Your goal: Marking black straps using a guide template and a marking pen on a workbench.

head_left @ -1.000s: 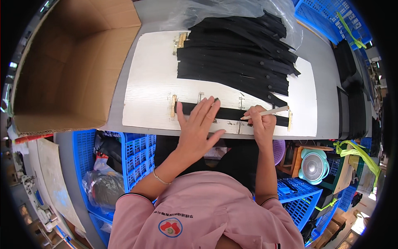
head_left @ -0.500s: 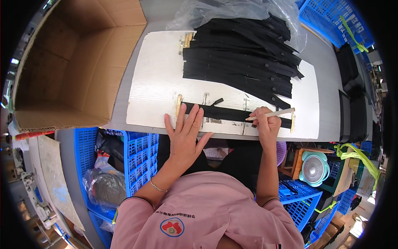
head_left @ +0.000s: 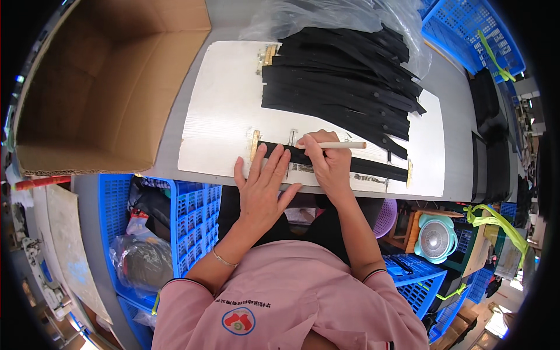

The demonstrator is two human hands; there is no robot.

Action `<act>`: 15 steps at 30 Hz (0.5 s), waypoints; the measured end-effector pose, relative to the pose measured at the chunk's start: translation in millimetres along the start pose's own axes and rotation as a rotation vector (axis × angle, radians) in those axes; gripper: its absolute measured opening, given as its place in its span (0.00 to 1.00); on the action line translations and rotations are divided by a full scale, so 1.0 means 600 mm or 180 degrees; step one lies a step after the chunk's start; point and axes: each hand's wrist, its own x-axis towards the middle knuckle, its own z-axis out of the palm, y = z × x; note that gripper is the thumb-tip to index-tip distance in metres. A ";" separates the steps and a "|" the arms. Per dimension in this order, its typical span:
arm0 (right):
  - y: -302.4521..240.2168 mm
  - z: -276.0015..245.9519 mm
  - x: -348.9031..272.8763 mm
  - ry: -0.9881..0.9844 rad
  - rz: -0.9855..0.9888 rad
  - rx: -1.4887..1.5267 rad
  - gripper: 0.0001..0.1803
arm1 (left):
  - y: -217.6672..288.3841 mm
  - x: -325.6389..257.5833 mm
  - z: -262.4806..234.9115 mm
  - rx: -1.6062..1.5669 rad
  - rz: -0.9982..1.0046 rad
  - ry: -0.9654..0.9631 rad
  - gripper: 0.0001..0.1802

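My left hand (head_left: 259, 184) lies with its fingers spread on the left part of a narrow black fabric strip (head_left: 380, 170). The strip runs across the near side of a white board (head_left: 219, 105) between two small yellowish blocks. In my right hand (head_left: 332, 169) is a pale pencil (head_left: 349, 145), nearly level, its tip hidden by the fingers near the strip's upper edge and close to a dark line drawn on the board. Beyond the hands lies a pile of black fabric strips (head_left: 332, 87), a few with small round dark pieces near their right ends.
An open cardboard box (head_left: 111, 116) stands left of the board. Clear plastic film (head_left: 326, 14) lies behind the pile. Blue crates (head_left: 201, 227) sit below the table's edge, another blue basket (head_left: 466, 35) at the far right. Black stacked pieces (head_left: 490, 111) line the table's right end.
My right hand and the pencil have moved left along the strip, from near its right end to close beside my left hand. My left hand stays on the strip.
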 end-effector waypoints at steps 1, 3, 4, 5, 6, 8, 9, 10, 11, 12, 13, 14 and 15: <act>0.001 0.005 0.003 -0.0034 -0.0044 -0.0197 0.11 | 0.000 0.000 0.000 -0.0023 -0.0011 -0.0006 0.38; 0.004 0.011 0.003 -0.0086 -0.0095 -0.0395 0.10 | -0.001 0.000 0.002 -0.0053 -0.0037 -0.0008 0.38; 0.006 0.011 0.001 -0.0082 -0.0004 -0.0348 0.10 | -0.001 -0.001 0.003 -0.0085 -0.0042 -0.0020 0.37; 0.007 0.012 0.000 -0.0075 0.0089 -0.0302 0.10 | -0.001 -0.001 0.004 -0.0090 -0.0057 -0.0013 0.37; 0.005 0.013 0.000 -0.0088 0.0087 -0.0305 0.10 | -0.002 -0.002 0.003 -0.0068 -0.0051 -0.0004 0.37; 0.000 0.014 0.002 -0.0184 0.0233 -0.0361 0.11 | -0.003 -0.002 0.003 -0.0050 -0.0052 0.0006 0.37; -0.001 0.014 0.002 -0.0190 0.0234 -0.0366 0.11 | -0.003 -0.002 0.002 -0.0061 -0.0045 0.0020 0.37; -0.002 0.015 0.003 -0.0207 0.0190 -0.0396 0.11 | -0.003 -0.002 0.001 -0.0070 -0.0037 0.0032 0.36; -0.002 0.015 0.003 -0.0222 0.0148 -0.0425 0.11 | -0.002 -0.002 0.001 -0.0074 -0.0041 0.0031 0.36; -0.001 0.015 0.003 -0.0224 0.0150 -0.0430 0.11 | -0.002 -0.001 0.001 -0.0066 -0.0024 0.0041 0.36; 0.001 0.014 0.004 -0.0231 -0.0009 -0.0535 0.10 | -0.001 -0.001 0.001 -0.0057 -0.0004 0.0049 0.36; 0.003 0.013 0.004 -0.0235 -0.0166 -0.0639 0.09 | -0.001 -0.001 0.002 -0.0062 0.0000 0.0045 0.36; 0.005 0.014 0.004 -0.0230 -0.0163 -0.0639 0.09 | 0.000 -0.001 0.001 -0.0068 -0.0016 0.0038 0.37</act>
